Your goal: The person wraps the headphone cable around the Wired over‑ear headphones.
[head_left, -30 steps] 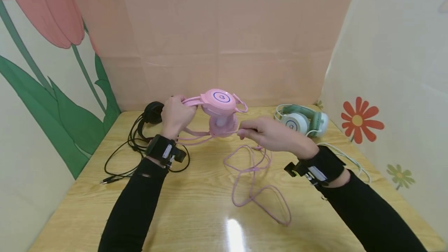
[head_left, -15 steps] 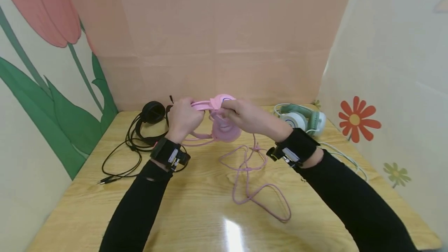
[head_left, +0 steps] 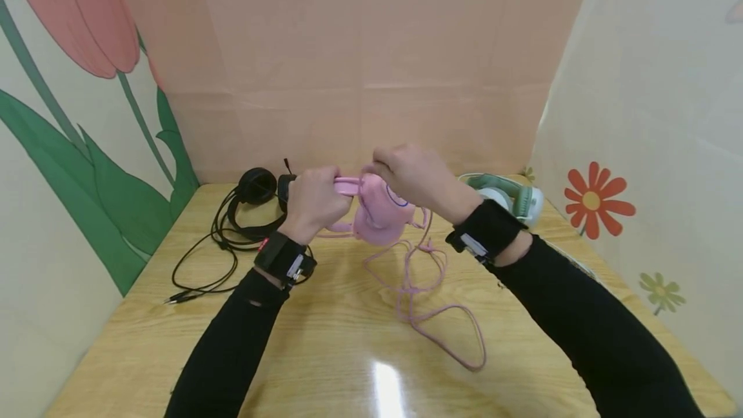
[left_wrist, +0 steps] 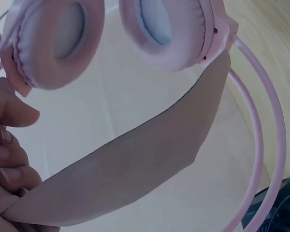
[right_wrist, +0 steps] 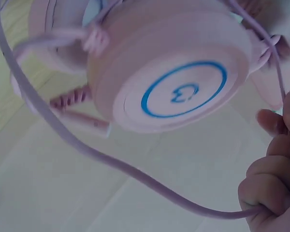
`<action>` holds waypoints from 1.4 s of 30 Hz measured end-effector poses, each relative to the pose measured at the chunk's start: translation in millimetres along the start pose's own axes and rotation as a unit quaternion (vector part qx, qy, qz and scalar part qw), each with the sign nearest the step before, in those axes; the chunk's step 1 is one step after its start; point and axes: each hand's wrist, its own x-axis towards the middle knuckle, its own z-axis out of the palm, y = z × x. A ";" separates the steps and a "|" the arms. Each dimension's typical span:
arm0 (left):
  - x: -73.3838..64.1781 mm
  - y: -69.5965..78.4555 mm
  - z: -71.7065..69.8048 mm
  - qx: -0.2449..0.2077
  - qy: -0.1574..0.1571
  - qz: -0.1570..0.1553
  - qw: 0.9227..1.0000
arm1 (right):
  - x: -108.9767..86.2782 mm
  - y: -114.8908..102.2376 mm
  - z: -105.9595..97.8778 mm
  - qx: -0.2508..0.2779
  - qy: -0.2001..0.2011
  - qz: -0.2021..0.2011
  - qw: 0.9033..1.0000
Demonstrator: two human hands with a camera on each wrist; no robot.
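Pink headphones (head_left: 380,215) are held above the table, ear cups to the right. My left hand (head_left: 316,202) grips the headband; in the left wrist view its fingers curl at one end of the wide headband strap (left_wrist: 130,159). Curled fingers of my right hand (head_left: 415,176) hold the thin pink cable (right_wrist: 130,170), just over the upper ear cup (right_wrist: 179,92) with its blue ring logo. The right wrist view shows the cable running past the ear cup and into the fist, with a short stretch leading up from the fingertips. The rest of the cable lies looped on the table.
Black headphones (head_left: 257,186) with a coiled black cable (head_left: 217,234) lie at the back left of the wooden table (head_left: 325,353). Green and white headphones (head_left: 527,204) sit at the back right, partly behind my right wrist. Walls enclose the back and both sides.
My right hand has moved left and up from beside the ear cups to over the upper one, bringing the cable along. The left hand has shifted slightly right with the pink headphones, which have tilted.
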 end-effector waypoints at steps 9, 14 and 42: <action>-2.2 -1.0 3.2 0.007 0.007 0.073 0.997 | -0.1 18.0 3.0 -0.091 -0.025 0.040 0.995; -3.8 -0.6 2.3 0.012 0.013 0.102 0.995 | 0.4 30.6 7.3 -0.123 -0.039 0.069 0.989; -2.5 -3.4 -12.5 -0.199 -0.001 0.083 0.976 | -30.8 90.8 45.5 0.333 -0.185 0.137 0.915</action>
